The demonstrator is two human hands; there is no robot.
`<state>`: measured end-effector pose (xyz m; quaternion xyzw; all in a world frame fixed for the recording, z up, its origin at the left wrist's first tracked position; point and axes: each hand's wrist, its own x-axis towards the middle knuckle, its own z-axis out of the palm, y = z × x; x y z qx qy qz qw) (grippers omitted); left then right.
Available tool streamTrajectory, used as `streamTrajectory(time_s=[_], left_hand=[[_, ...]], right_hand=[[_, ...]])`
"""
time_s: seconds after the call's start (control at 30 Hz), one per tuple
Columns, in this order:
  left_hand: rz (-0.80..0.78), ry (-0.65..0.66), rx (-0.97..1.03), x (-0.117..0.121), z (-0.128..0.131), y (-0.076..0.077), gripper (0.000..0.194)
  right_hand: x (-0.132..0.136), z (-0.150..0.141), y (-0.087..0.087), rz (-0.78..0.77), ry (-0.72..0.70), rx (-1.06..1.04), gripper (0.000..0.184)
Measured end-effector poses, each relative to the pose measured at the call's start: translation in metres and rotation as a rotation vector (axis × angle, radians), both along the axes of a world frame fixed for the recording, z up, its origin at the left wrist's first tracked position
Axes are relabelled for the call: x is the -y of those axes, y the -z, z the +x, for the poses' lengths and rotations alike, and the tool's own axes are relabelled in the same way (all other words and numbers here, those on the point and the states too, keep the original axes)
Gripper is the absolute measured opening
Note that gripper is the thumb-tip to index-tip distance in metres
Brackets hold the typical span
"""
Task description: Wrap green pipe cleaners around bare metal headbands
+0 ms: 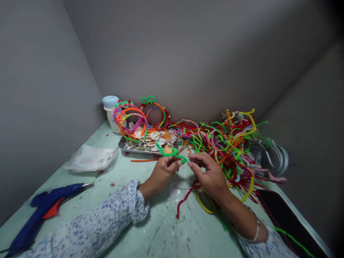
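The left hand [168, 168] pinches a bent green pipe cleaner [172, 152] above the desk [107, 211], in front of the shell tray [153, 152]. Just beside it, the right hand [208, 172] has thumb and forefinger nearly together (whether they grip anything, I cannot tell).

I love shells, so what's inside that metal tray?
In the metal tray, I see shells and small stones. Colorful headbands cover some of it, so what's beneath them is hidden.

Is a stained green counter [150, 236]; bears a tray [143, 152] of shells [157, 135], tangled fuzzy stems [228, 143] beside it, a plastic packet [90, 158] and a blue glue gun [44, 206].
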<state>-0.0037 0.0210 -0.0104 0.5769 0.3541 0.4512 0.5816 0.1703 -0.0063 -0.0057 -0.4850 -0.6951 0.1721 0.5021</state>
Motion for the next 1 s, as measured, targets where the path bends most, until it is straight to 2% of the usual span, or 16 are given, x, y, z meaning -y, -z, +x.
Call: streamTrajectory(time_s=[0.17,0.23,0.3,0.37,0.4,0.47,0.57,0.7,0.83,1.0], left_hand=[[0.002,-0.085,0.054,-0.002,-0.002,0.002,0.017],[-0.013,-0.119,0.097,-0.003,-0.002,0.003,0.016],[-0.033,-0.146,0.164,-0.004,-0.001,0.004,0.014],[-0.044,-0.165,0.237,-0.005,0.002,0.005,0.014],[-0.054,-0.153,0.255,-0.006,0.003,0.006,0.013],[-0.107,-0.133,0.283,-0.005,0.006,0.007,0.014],[-0.155,-0.113,0.296,-0.001,0.01,0.009,0.018],[-0.129,-0.034,0.207,0.007,0.013,0.009,0.016],[-0.133,-0.007,0.165,0.011,0.014,0.009,0.016],[-0.134,-0.045,0.169,0.011,0.012,0.01,0.017]], right_hand=[[-0.007,0.002,0.021,-0.091,0.13,-0.185,0.02],[-0.009,0.005,0.026,0.005,0.268,-0.164,0.022],[-0.008,0.007,0.026,0.173,0.407,-0.106,0.025],[-0.006,0.008,0.024,0.333,0.471,-0.039,0.025],[-0.004,0.007,0.023,0.39,0.466,-0.01,0.022],[-0.001,0.003,0.022,0.427,0.366,0.036,0.015],[0.002,-0.004,0.025,0.258,0.115,0.069,0.016],[0.005,-0.011,0.027,0.057,-0.018,0.022,0.016],[0.011,-0.013,0.026,-0.005,-0.045,-0.071,0.021],[0.013,-0.013,0.028,-0.021,0.077,-0.134,0.022]])
